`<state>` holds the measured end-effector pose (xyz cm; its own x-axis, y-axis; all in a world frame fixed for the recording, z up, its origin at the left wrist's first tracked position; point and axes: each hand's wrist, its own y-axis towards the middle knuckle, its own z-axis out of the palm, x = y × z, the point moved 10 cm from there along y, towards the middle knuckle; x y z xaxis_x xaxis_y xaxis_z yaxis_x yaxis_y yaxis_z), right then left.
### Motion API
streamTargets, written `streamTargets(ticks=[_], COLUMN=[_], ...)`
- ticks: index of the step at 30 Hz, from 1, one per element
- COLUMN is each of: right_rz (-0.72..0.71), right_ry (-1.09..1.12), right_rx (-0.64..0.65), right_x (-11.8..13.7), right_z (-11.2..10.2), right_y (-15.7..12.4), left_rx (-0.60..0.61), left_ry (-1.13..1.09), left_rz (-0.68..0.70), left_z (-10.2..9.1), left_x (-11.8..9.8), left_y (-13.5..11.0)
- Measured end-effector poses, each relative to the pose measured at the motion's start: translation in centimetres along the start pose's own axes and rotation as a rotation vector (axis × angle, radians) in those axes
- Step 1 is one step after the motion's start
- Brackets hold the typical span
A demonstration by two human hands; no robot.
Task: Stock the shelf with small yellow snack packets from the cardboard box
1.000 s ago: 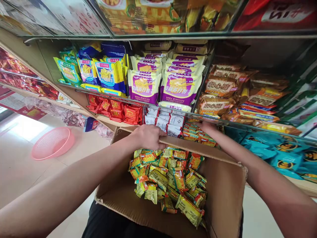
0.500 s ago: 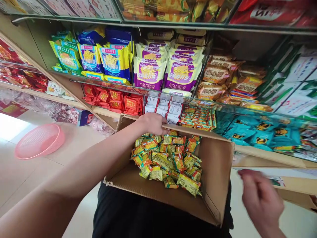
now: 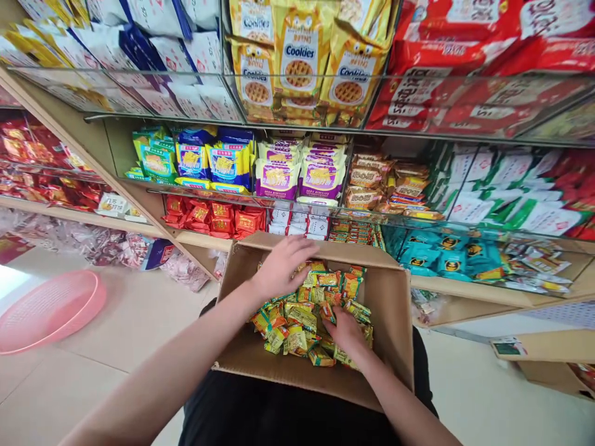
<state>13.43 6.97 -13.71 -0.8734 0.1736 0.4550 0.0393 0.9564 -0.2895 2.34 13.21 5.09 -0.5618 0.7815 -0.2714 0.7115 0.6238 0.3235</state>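
Observation:
An open cardboard box [image 3: 393, 310] rests on my lap, with a pile of small yellow-and-green wrapped snack packets [image 3: 297, 316] inside. Over the box's far side is my left hand [image 3: 284, 263], fingers apart and holding nothing. Its palm faces the packets. My right hand [image 3: 348, 331] reaches down into the pile, thumb and fingers closed around a small orange-and-green snack packet [image 3: 327, 311]. Part of the right fingers is hidden among the wrappers.
Shelves stand right in front, with cookie bags [image 3: 300, 62], soda biscuits [image 3: 277, 176], red packets [image 3: 222, 220] and teal packets [image 3: 450, 257] behind clear edges. A pink basket [image 3: 51, 310] lies on the floor at left. Another cardboard box [image 3: 553, 371] is at right.
My right hand has come from outside the box's right side into the packets. My left hand has let go of the far flap and opened. The view has tilted up, showing more upper shelf.

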Motion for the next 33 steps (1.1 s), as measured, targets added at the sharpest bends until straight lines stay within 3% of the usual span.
streamTargets(ticks=[3, 7, 9, 11, 15, 18, 22, 25, 27, 29, 31, 33], right_rz=[-0.157, -0.375, -0.337, -0.228, -0.093, -0.070, -0.026, -0.023, -0.019, -0.064, -0.149, -0.196], right_ry=[0.183, 0.503, 0.655, 0.767, 0.915, 0.941, 0.726, 0.694, 0.774, 0.871, 0.923, 0.934], right_rx=[-0.054, 0.027, -0.008, -0.133, -0.310, -0.397, -0.577, -0.636, -0.579, -0.409, -0.230, -0.172], right_x=[1.9, 6.1, 6.6, 5.9, 4.6, 4.4, 4.1, 3.9, 3.6, 4.1, 4.9, 4.6], right_z=[-3.4, -7.8, -9.5, -10.7, -11.1, -11.4, -12.8, -13.3, -12.8, -11.8, -11.1, -11.6], right_y=[-1.9, -5.0, -5.6, -5.6, -5.6, -5.8, -6.9, -7.3, -7.1, -6.5, -6.4, -6.7], left_rx=[-0.077, 0.078, 0.096, -0.006, -0.132, -0.204, -0.271, -0.300, -0.321, -0.322, -0.268, -0.170], left_ry=[-0.213, -0.561, -0.729, -0.874, -1.161, -1.191, -1.098, -1.018, -0.985, -0.960, -0.947, -0.901], left_rz=[-0.030, -0.283, -0.414, -0.574, -0.814, -0.888, -0.895, -0.906, -0.921, -0.916, -0.867, -0.738], left_z=[0.7, 4.0, 4.7, 4.4, 5.0, 5.2, 4.7, 4.5, 4.6, 4.7, 4.9, 4.6], left_x=[-2.7, -3.5, -3.3, -2.4, -1.6, -1.4, -1.2, -1.1, -1.0, -0.9, -1.2, -1.9], left_y=[-3.1, -4.7, -4.5, -4.3, -4.5, -5.1, -5.6, -5.9, -6.2, -6.4, -6.0, -4.7])
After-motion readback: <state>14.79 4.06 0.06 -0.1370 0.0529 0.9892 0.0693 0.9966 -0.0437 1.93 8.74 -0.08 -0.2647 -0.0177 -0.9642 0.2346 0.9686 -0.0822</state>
